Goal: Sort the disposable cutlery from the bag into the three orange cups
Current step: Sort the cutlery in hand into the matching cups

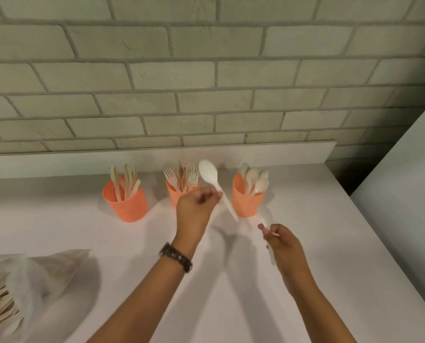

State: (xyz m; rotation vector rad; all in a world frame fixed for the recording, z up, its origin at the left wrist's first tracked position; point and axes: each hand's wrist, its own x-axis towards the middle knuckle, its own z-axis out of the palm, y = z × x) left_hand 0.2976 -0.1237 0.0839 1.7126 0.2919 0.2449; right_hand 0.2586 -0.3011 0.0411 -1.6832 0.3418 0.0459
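The one head-worn wide-angle camera looked forward and down from above the smooth white tabletop (330, 280), facing the pale grey-green painted brick wall (206, 70) that filled its upper half. It sat close: the left hand (194, 209) and right hand (284, 243) showed with forearms running off the bottom edge. The three orange perforated plastic cups (126, 206) stood mid-frame, the translucent white plastic bag (58, 280) was cropped at lower left, and the lens apparently bowed the brick courses.
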